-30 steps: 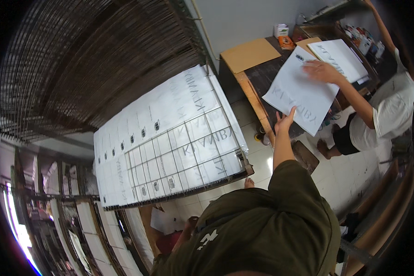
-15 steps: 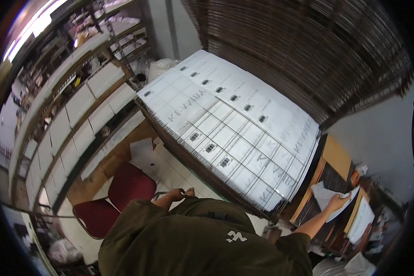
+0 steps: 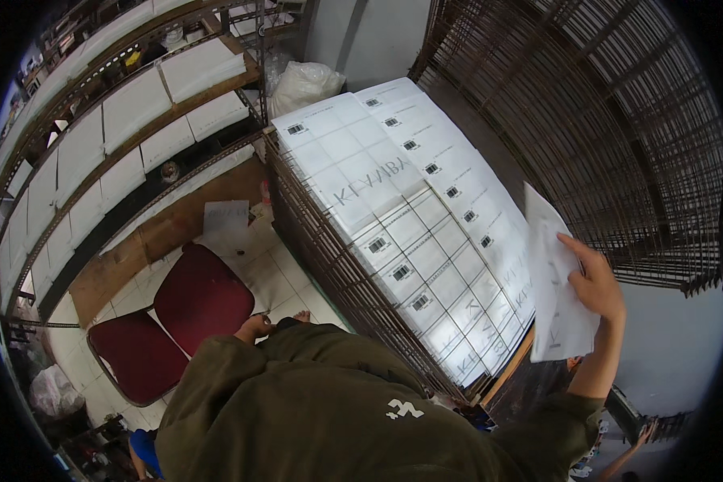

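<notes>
My right hand [image 3: 596, 281] is closed on a white paper sheet [image 3: 556, 321] with handwriting on it, perhaps more than one. The paper hangs upright and slightly bent beside the right end of a wire drying rack [image 3: 321, 221]. On that rack lie several large white printed sheets [image 3: 361, 149] with small dark prints; thin dark lines form a grid across part of them. My left hand [image 3: 255, 328] is low beside my body, near a dark red chair; its fingers are too small and partly hidden to read.
More wire racks [image 3: 586, 136] stand tilted up behind the sheets. Shelves [image 3: 112, 153] with stacked white paper line the left. A dark red chair [image 3: 205, 293] stands on the tiled floor, and a white plastic bag [image 3: 307, 87] sits at the back. Another person's arm [image 3: 631, 454] shows lower right.
My right hand has lifted the paper from the dark side table and brought it up beside the rack's right end. My left hand has shifted left as the view turned.
</notes>
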The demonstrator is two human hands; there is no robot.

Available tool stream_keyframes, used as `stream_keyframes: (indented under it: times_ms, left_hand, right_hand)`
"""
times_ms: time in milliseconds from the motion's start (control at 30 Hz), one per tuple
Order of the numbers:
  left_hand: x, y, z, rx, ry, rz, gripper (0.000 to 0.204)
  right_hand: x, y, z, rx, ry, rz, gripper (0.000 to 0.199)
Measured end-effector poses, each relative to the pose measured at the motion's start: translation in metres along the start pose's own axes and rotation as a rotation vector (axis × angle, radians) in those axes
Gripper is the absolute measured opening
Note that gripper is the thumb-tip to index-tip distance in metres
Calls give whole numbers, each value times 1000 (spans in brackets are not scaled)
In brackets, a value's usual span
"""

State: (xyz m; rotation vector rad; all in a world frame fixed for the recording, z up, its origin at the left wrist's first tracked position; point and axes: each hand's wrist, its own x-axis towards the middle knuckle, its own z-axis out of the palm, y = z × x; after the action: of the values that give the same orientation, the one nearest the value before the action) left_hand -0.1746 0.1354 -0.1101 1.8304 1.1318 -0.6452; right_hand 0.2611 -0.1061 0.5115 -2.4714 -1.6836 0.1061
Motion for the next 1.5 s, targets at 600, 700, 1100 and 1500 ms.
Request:
stream_keyframes:
  times_ms: [600, 700, 1100, 1500]
  left_hand:
    - [8, -35, -38, -172, 51, -55, 43]
    - [17, -53, -24, -101, 40, -80, 40]
    - [28, -53, -62, -86, 76, -5, 45]
    - [0, -33, -69, -94, -8, -68, 44]
  right_hand:
    - [191, 2, 142, 1063, 457, 212, 61]
    - [187, 40, 249, 1207, 536, 365, 61]
    - [164, 24, 431, 1331, 480, 646, 68]
    - [169, -14, 402, 1236, 488, 638, 67]
